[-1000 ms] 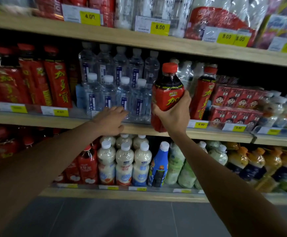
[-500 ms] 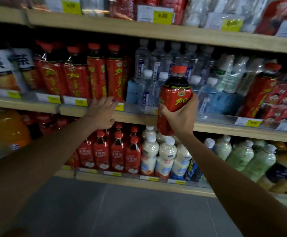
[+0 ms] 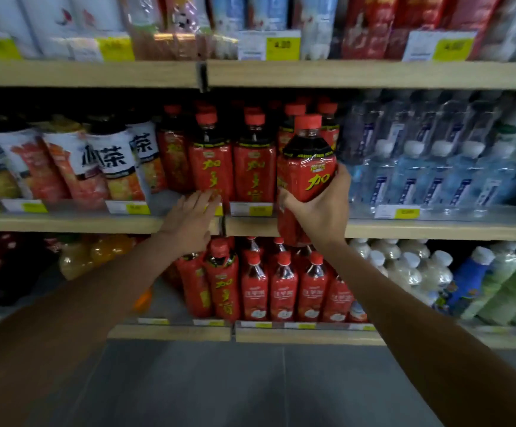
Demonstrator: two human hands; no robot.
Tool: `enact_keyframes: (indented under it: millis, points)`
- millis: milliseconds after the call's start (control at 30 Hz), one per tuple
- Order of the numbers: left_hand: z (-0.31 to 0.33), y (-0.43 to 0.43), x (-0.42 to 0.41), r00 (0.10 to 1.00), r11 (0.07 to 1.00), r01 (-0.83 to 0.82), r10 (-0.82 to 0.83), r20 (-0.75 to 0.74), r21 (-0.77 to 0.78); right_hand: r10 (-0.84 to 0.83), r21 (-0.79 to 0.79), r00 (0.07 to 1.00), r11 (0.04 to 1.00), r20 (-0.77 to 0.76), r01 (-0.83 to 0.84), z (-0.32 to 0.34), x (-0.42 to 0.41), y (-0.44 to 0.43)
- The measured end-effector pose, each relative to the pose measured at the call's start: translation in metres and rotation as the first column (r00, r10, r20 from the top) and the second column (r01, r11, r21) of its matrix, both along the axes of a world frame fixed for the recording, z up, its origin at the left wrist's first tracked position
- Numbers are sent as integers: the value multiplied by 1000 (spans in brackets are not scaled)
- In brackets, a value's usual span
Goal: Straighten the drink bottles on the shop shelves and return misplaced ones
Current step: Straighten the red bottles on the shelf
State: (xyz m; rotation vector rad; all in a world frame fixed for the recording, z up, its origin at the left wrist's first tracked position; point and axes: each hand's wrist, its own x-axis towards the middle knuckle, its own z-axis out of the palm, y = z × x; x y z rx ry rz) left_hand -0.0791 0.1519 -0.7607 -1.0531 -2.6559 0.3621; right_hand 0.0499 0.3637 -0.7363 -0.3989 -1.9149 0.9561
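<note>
R hand (image 3: 318, 211) wraps red bottle (image 3: 307, 174) mid-body, upright, in front of mid shelf (image 3: 65, 221), overlapping right end of matching red row (image 3: 253, 171). L hand (image 3: 193, 221) flat, fingers straight, at shelf lip. To the right water bottles (image 3: 435, 180) crowd; tea bottles (image 3: 108, 167) left.

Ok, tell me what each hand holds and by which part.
Right hand grips the red-labelled bottle round its lower half, cap up. Left hand holds nothing.

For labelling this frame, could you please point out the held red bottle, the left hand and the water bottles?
held red bottle (image 3: 307, 177): head view, on its red label.
left hand (image 3: 192, 220): head view, on the back of the hand.
water bottles (image 3: 410, 180): head view, on a front-row bottle's body.
</note>
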Motion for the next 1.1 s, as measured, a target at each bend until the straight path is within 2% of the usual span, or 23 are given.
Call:
enact_keyframes:
  millis: [167,400,700,900,1100]
  points:
    - [-5,-65,-35,999,997,37,-40,-36,-69,-91,-1,996,996,9,91,5,-31,-63]
    - [-11,-126,-75,995,996,72,-75,-62,-43,-206,33,979,978,8,205,3,-54,-131]
    - [-9,-159,-111,994,989,98,-92,58,-107,-327,74,943,944,59,323,21,-83,-191]
    - [-13,-164,-120,972,984,177,-174,157,-2,-372,208,925,913,75,350,29,-103,-216]
    - [-4,-170,-132,941,967,253,-248,229,6,-285,122,957,953,49,277,28,-131,-235]
